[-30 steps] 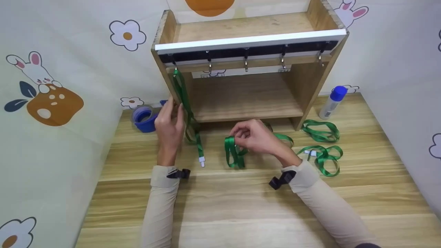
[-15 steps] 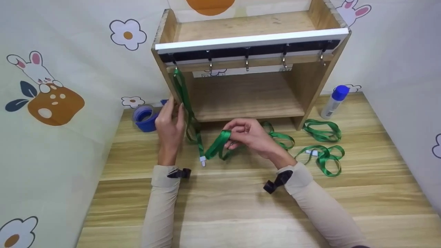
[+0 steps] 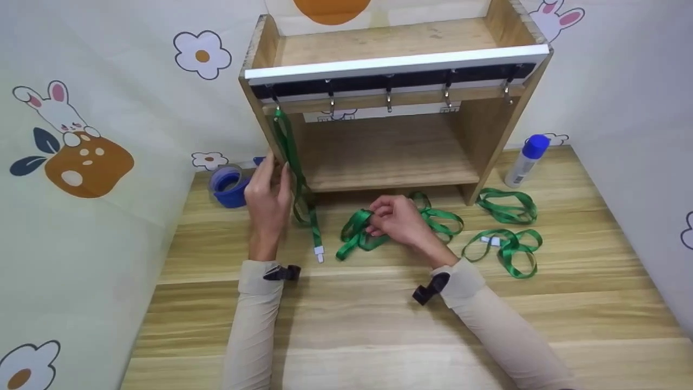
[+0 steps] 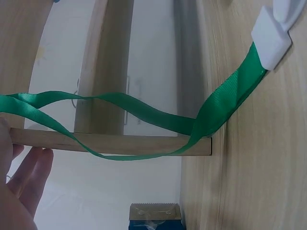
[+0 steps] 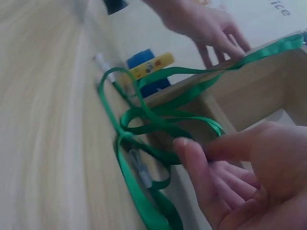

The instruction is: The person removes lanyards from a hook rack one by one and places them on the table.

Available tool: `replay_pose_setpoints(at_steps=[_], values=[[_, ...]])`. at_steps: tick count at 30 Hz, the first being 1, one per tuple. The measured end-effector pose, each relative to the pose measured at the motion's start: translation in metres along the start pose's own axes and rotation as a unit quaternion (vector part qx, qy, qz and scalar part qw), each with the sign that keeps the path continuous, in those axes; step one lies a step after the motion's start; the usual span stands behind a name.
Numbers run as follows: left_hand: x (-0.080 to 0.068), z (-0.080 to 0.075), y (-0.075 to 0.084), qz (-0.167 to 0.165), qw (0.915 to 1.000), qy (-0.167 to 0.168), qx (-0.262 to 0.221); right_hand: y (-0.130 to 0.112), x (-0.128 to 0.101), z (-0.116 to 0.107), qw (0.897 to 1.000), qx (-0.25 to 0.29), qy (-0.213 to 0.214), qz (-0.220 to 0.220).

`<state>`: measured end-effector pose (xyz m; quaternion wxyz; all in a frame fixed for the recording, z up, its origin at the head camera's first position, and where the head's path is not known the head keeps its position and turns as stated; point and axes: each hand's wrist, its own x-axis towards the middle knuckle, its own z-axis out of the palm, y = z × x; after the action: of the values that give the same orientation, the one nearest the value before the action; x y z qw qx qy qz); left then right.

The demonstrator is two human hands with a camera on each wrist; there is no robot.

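Observation:
My left hand [image 3: 267,197] grips the left side panel of a wooden shelf rack [image 3: 379,146], thumb and fingers on opposite faces of the board. Beside it a green lanyard [image 3: 292,154] hangs from the leftmost hook [image 3: 276,103], its white clip [image 3: 319,253] near the tabletop. In front of the rack my right hand [image 3: 401,219] pinches a second, looped green lanyard [image 3: 354,230] between thumb and forefinger. In the right wrist view, the held lanyard's loops [image 5: 144,115] spread past the fingertips, with a metal clasp [image 5: 140,168] among them.
Several metal hooks [image 3: 389,100] line the rack's front rail. More green lanyards lie coiled at right: one behind the right hand [image 3: 444,219], one farther back [image 3: 508,207], one nearer [image 3: 517,249]. A blue-capped bottle [image 3: 526,161] stands right; a blue tape dispenser [image 3: 231,196] sits left.
The right hand moved left with the looped lanyard, lifted and swung it toward the hanging one, then drew back slightly and lower. The left hand stays on the panel.

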<state>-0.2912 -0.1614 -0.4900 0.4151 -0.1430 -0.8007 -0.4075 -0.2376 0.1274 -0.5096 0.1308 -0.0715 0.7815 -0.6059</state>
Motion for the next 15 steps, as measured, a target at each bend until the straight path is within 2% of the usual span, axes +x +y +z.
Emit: replay_pose_setpoints(at_steps=[4, 7, 9, 15], values=[[-0.0001, 0.0006, 0.0004, 0.000, 1.0000, 0.004, -0.001, 0.0042, 0.0005, -0.0018, 0.999, -0.052, -0.001, -0.013], [0.0001, 0.0002, 0.0013, 0.000, 1.0000, 0.002, -0.002, 0.0065, 0.0011, -0.0046, 0.997, -0.071, 0.000, -0.018], [0.0003, -0.0002, 0.0017, 0.001, 1.0000, -0.002, 0.002, 0.0077, 0.0013, -0.0066, 0.997, -0.074, -0.002, -0.025], [-0.0006, 0.0001, 0.0012, -0.006, 1.0000, -0.002, 0.001, 0.0046, 0.0005, -0.0094, 0.995, -0.060, -0.046, -0.065]])
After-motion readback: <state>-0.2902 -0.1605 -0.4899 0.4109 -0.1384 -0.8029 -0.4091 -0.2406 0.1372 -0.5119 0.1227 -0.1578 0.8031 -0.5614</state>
